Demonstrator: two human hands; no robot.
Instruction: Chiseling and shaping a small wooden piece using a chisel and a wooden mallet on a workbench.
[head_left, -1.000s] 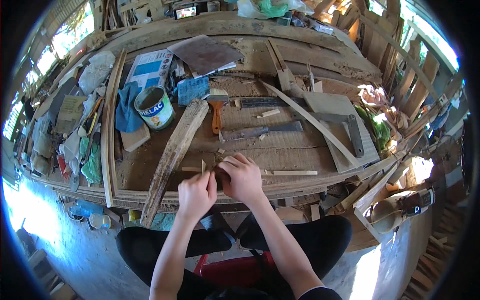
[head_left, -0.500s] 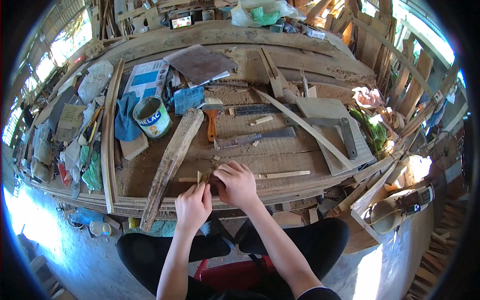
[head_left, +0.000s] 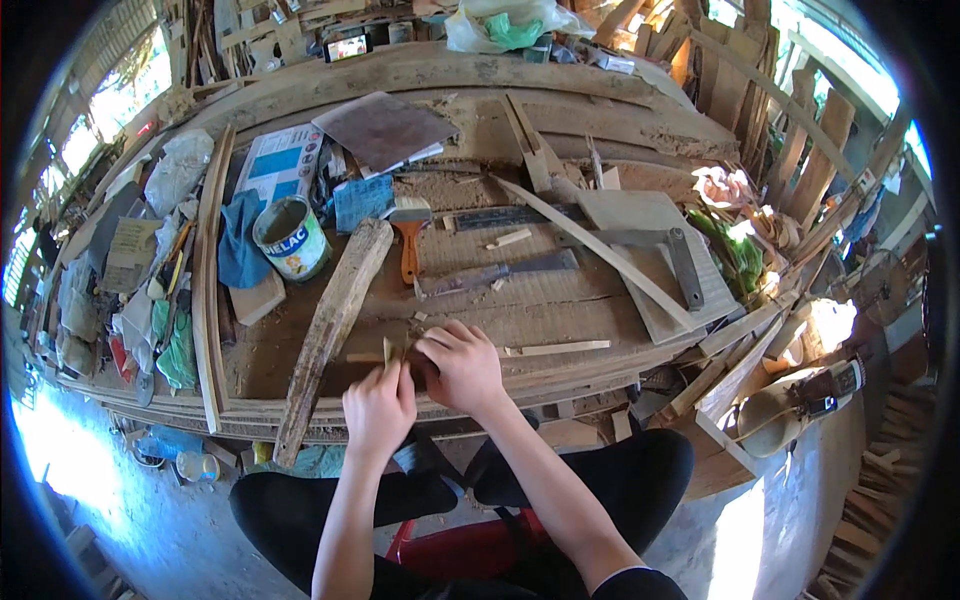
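Observation:
At the front edge of the wooden workbench [head_left: 560,310], my two hands are close together. Thumb and fingers of my left hand [head_left: 378,412] are closed on a small tan flat piece [head_left: 388,349] that sticks up past the fingertips. My right hand [head_left: 462,368] is curled just beside it, knuckles up; its fingers hide whatever they grip. A thin wooden strip [head_left: 363,357] pokes out left of the fingers. Another pale strip [head_left: 555,349] lies to the right. Behind them are a knife with a broad blade [head_left: 500,277] and an orange-handled paintbrush [head_left: 408,250].
A rough wooden bar [head_left: 335,335] slants over the bench's front edge. Beyond it stands a tin can [head_left: 290,240] beside a blue cloth [head_left: 241,240]. On the right, a metal square [head_left: 685,268] and a long thin batten [head_left: 600,258] lie across a flat board [head_left: 650,220].
The view has shifted slightly, so the bench things appear a little further left. My hands stay together at the bench edge, with only small finger movement around the tan piece.

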